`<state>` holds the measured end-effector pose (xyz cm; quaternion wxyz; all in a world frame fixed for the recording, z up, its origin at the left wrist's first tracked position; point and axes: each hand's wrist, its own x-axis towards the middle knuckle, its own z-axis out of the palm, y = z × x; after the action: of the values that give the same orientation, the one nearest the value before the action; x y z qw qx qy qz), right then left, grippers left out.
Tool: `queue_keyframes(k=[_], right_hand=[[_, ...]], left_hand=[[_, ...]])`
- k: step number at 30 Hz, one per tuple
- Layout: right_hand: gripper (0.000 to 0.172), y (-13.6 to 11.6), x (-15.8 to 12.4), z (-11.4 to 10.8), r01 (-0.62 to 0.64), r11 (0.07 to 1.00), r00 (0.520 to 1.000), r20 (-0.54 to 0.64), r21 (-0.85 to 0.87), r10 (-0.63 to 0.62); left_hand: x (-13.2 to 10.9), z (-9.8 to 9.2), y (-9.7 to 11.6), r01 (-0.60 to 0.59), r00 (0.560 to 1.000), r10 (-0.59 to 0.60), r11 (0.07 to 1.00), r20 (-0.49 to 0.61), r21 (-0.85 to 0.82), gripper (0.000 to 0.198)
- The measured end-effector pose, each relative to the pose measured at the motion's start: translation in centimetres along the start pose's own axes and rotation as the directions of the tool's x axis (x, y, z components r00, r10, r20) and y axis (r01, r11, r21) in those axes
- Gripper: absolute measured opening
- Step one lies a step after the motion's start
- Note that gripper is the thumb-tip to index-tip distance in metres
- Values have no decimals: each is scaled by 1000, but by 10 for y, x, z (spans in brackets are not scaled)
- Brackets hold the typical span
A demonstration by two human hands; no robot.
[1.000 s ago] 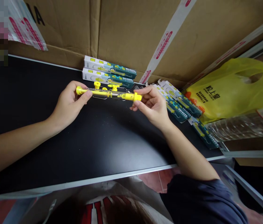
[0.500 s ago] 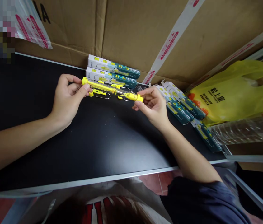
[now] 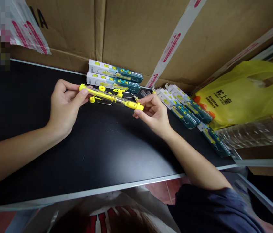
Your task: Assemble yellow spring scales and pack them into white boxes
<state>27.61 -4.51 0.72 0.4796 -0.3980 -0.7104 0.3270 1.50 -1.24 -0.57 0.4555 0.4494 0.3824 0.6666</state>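
Between my two hands a spring scale, a clear tube with yellow parts inside and yellow ends, is held nearly level above the black table. My left hand pinches its left yellow cap between thumb and fingers. With thumb and forefinger, my right hand grips the yellow piece at its right end. Just behind the tube lie loose yellow parts with wire hooks, and a small yellow cap sits near my left fingertips. Clear tubes lie partly hidden behind my right hand.
Two printed boxes lie against the large cardboard carton at the back. Several similar boxes rest at the right, beside a yellow plastic bag and a clear plastic bottle. A pale edge borders the black table.
The spring scale and both hands appear slightly further left and lower in the view, which has shifted a little too. Both hands keep hold of the scale's ends.
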Motion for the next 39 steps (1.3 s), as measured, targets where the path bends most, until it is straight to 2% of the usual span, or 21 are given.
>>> queue_keyframes(k=[5,11,14,19,23,27,31,35,39], right_hand=[[40,1,0,0,8,1000,1000,-9,7,-8],[35,0,0,-4,82,989,996,54,-124,-75],[32,0,0,-5,105,986,994,56,-131,-99],[35,-2,-2,0,26,998,996,88,-63,-20],[36,-3,-3,4,-23,999,991,130,23,19],[40,-2,-2,5,-21,997,997,74,75,15],[39,-3,-1,4,5,999,1000,14,41,-5],[35,0,0,1,99,991,990,-93,-95,-108],[26,4,1,-1,214,939,963,-102,-269,-249]], left_hand=[[-1,-2,-2,-43,999,43,999,11,4,37],[0,-3,-3,-64,997,65,998,51,-8,40],[0,-2,-3,-73,996,74,997,58,-20,42],[1,-3,-4,-59,996,61,998,61,-33,43],[2,-4,-4,-57,996,59,998,73,-34,38],[1,-4,-1,-18,996,19,1000,83,-12,31],[-1,-1,1,-30,997,32,999,75,-18,27],[-1,0,3,-31,998,33,998,57,-47,26],[0,0,4,-11,999,13,999,40,-51,26]])
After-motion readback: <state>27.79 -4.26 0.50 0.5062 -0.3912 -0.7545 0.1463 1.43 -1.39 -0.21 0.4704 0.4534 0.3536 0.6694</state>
